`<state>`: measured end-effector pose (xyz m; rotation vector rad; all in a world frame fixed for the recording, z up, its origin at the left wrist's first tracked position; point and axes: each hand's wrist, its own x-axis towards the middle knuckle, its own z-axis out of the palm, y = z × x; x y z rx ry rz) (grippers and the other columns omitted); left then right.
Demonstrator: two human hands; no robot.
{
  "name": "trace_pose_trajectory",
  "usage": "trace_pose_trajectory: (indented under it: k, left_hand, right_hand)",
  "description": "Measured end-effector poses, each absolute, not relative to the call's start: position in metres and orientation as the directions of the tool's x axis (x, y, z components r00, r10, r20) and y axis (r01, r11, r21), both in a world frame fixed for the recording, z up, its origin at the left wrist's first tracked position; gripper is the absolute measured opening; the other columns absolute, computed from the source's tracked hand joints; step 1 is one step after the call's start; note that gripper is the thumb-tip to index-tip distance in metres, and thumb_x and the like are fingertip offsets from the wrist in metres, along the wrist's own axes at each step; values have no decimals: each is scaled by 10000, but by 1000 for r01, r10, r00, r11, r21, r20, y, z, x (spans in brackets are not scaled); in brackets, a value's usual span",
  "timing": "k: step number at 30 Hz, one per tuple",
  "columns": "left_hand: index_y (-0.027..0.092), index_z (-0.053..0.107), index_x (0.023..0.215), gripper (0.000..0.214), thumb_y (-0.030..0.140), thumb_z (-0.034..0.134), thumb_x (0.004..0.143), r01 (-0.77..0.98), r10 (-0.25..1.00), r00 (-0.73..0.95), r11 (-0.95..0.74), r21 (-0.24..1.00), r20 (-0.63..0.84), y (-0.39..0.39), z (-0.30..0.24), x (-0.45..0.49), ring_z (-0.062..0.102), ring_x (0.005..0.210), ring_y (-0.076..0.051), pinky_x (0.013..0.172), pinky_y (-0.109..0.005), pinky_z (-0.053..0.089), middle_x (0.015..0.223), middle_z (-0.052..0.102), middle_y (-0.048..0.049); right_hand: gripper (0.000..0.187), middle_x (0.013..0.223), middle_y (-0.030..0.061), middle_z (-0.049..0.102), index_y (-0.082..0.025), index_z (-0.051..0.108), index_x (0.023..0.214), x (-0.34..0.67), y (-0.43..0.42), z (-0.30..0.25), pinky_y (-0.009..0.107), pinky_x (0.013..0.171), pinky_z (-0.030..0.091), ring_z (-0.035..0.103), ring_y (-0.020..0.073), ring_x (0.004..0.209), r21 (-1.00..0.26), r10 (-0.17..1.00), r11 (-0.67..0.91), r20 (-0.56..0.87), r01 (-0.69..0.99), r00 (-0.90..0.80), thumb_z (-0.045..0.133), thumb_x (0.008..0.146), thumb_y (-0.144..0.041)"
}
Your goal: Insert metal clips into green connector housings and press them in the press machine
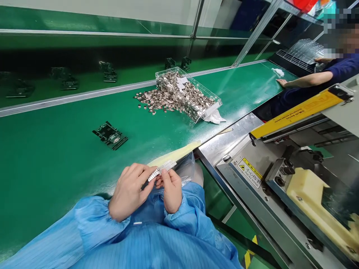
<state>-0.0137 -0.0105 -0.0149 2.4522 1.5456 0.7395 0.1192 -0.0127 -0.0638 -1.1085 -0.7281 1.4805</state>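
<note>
In front of my lap, both hands grip a small sheet of silvery rectangular pieces set in rows [168,165]. My left hand [129,192] is closed on its left end, with thumb and fingers pinching the edge. Thumb and curled fingers of my right hand [172,188] press on its lower right side. Some of the sheet is hidden behind the fingers. Just beyond it, a pale yellow strip [179,152] lies along the table edge. A clear plastic bag [188,166] hangs beside my right hand.
Dark circuit boards [110,134] lie stacked on the green table [50,157]. Small metal parts [157,100] spill beside a clear box [212,108]. A machine with a yellow bar [300,111] stands at right. A co-worker's hand [281,83] rests at the far end.
</note>
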Motion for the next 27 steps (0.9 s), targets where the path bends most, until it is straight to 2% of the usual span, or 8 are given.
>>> trace_pose_trajectory:
  k: [5,11,14,16,19,22,25,27]
  left_hand:
    - [188,620,1119,245,221,521,897,767,888,344,-453,454,305,-10,-15,-16,534,805,-193,688,-329,374,867,614,-58]
    - [190,616,1119,253,250,517,894,781,905,325,-421,460,275,-9,-14,-13,537,818,-199,703,-334,371,874,619,-59]
    - [202,614,1146,289,287,514,889,777,921,332,-390,494,204,-7,-9,-12,550,820,-209,711,-343,376,875,631,-58]
    - [215,628,1134,308,345,545,867,753,932,343,-346,559,116,-3,-2,-14,559,823,-218,718,-343,390,859,638,-52]
    - [229,653,1065,333,459,560,843,653,932,353,-178,736,-88,8,11,-18,579,780,-203,683,-312,423,844,663,-39]
    - [194,646,863,357,509,477,879,397,857,438,86,914,-272,20,20,-19,580,672,-155,610,-265,446,773,675,-30]
    - [172,565,723,390,539,518,847,171,762,538,322,931,-362,28,23,-15,511,514,-102,474,-217,405,659,640,-11]
    - [162,547,717,395,545,570,812,100,756,537,383,918,-374,30,21,-10,462,455,-75,423,-195,363,624,620,1]
  right_hand:
    - [379,611,-3,598,-155,599,712,119,-9,-59,201,470,373,473,86,483,-897,960,-240,-277,-371,50,626,831,-514]
    - [376,579,-17,564,-160,596,691,122,-8,-58,204,471,367,458,88,478,-899,961,-250,-277,-360,26,631,827,-509]
    - [375,573,-23,542,-162,590,689,125,-8,-56,212,493,371,452,94,497,-908,969,-237,-244,-346,-24,605,855,-497]
    - [372,578,-22,536,-164,591,694,127,-8,-53,221,503,371,448,101,511,-915,974,-224,-218,-334,-57,590,870,-492]
    - [355,604,-13,550,-167,613,741,129,-9,-44,230,516,378,457,113,530,-929,979,-199,-178,-312,-96,564,891,-485]
    - [356,601,-12,551,-166,616,776,132,-8,-34,236,539,400,481,121,547,-939,977,-184,-144,-289,-155,546,903,-492]
    - [363,625,-7,558,-168,605,776,138,-7,-25,236,550,406,483,120,563,-949,972,-160,-103,-273,-212,530,911,-496]
    - [363,649,-2,566,-172,599,771,141,-7,-20,238,560,411,484,119,574,-952,971,-139,-77,-271,-227,505,926,-486]
